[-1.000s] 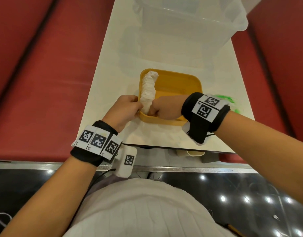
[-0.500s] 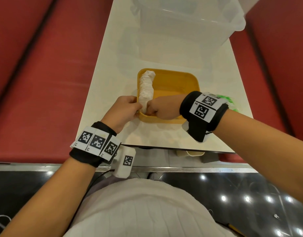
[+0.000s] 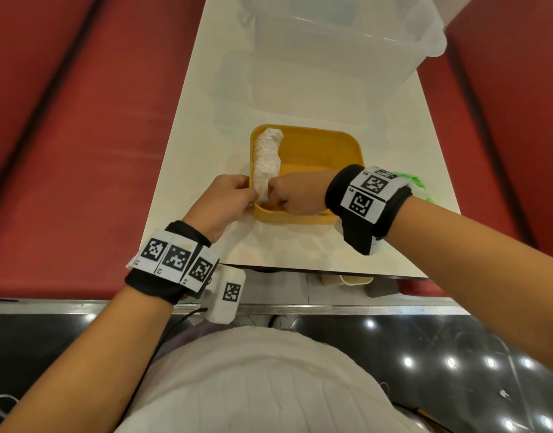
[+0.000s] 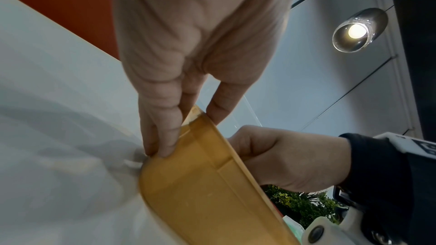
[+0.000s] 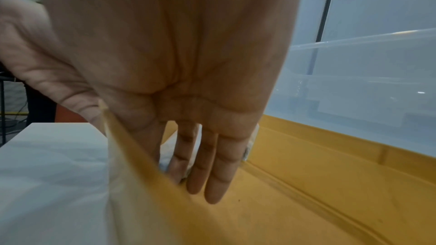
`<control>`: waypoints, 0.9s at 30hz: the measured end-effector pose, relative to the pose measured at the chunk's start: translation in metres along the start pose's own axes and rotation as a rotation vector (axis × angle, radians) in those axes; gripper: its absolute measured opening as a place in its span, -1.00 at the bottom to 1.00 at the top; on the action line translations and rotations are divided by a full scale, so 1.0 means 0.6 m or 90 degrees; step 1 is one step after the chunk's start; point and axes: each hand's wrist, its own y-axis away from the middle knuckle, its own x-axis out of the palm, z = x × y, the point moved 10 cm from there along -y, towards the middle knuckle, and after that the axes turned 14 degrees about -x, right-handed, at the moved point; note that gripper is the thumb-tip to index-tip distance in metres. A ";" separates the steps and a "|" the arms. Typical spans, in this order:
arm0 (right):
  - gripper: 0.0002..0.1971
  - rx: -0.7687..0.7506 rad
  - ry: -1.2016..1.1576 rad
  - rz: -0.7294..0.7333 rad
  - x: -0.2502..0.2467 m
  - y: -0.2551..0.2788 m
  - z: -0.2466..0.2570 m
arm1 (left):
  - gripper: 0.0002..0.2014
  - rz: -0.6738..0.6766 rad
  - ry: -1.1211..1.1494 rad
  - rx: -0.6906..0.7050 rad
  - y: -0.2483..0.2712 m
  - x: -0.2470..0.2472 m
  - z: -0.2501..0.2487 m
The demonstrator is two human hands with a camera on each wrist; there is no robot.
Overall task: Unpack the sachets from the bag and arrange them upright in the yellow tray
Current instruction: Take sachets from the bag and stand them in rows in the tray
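The left hand (image 3: 225,203) holds the near-left corner of the yellow tray (image 3: 347,145); in the left wrist view its fingers (image 4: 162,137) curl against the outer wall while the thumb (image 4: 224,103) lies over the rim, a narrow grip closed on the tray's edge. Just beside that grip, inside the tray, the right hand (image 3: 295,195) reaches down; in the right wrist view its fingers (image 5: 212,165) run nearly straight, tips at the tray floor, pressing against the white sachets (image 3: 267,159); whether they pinch any I cannot tell. The sachets form a crumpled white row along the tray's left wall, running away from both hands. The tray sits on the white table (image 3: 200,135); beyond the hands stands a clear plastic bin (image 3: 347,42); past the right wrist lies something green (image 3: 417,182), mostly hidden.
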 end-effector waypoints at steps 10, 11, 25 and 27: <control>-0.58 0.019 0.007 -0.007 -0.005 0.004 -0.009 | -0.76 0.009 -0.015 -0.003 0.001 0.005 -0.002; -0.58 0.019 0.011 -0.004 -0.005 0.004 -0.010 | -0.77 0.009 -0.008 -0.003 0.001 0.005 -0.002; -0.79 0.101 -0.098 -0.423 -0.145 0.079 -0.071 | -0.87 0.012 0.059 0.004 0.013 0.008 -0.007; -0.71 0.120 -0.091 -0.464 -0.162 0.078 -0.082 | -0.83 0.013 0.060 0.003 0.013 0.009 -0.007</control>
